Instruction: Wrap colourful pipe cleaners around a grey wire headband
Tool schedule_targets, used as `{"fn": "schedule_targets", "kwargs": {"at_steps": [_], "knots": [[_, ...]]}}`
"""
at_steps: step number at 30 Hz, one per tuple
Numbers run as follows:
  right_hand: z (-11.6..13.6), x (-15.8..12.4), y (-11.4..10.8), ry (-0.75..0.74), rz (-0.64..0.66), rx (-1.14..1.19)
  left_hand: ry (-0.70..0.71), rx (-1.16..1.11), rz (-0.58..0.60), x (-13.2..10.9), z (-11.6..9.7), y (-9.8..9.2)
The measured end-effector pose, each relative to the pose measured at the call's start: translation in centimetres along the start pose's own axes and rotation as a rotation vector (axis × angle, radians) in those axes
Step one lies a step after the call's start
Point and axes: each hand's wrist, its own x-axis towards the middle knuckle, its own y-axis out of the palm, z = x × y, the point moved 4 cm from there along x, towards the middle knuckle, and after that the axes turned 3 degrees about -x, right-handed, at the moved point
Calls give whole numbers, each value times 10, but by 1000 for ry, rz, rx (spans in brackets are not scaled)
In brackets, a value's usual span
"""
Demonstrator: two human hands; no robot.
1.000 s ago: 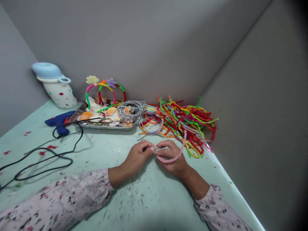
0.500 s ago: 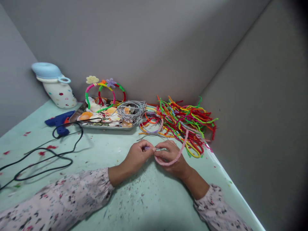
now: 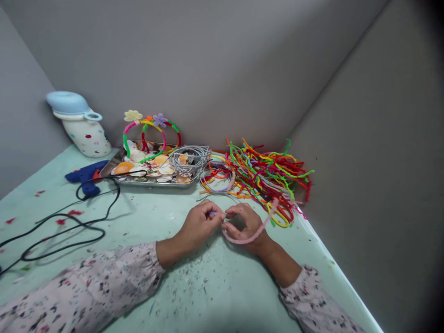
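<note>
Over the surface [image 3: 173, 300], the left hand [image 3: 199, 223] pinches one end of the pink pipe cleaner [image 3: 247, 241], the right hand [image 3: 252, 227] cupped loosely alongside; it looks light, fuzzy and bendy, best held near that end.

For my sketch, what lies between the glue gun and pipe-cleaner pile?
Head view: metal tray with seashells and flower-topped rings, grey wire coil, then a wire hoop.

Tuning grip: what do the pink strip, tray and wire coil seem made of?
Pink strip: likely chenille, matte; fuzzy-looking surface.
Tray: probably metal, shiny; silvery, reflective rim.
Wire coil: grey, possibly metal, bare or coated; thin loops hold shape.
</note>
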Motion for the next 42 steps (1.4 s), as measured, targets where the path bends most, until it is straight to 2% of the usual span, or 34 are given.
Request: {"fn": "schedule_targets", "kwargs": {"at_steps": [7,15,19,31,34,42], "knots": [[2,-1,3,26,19,-54,3,27,-1,-1,-2,1],[1,0,2,40,19,-100,-36,-52,36,-3,4,3],[0,-1,4,27,33,-116,-7,-92,45,-3,3,3],[1,-2,5,15,29,-83,-8,-117,66,-4,5,5],[0,-4,4,20,-10,-80,-5,-97,78,-3,4,5],[-3,-5,1,80,50,34,-17,-80,57,-3,4,5]]}}
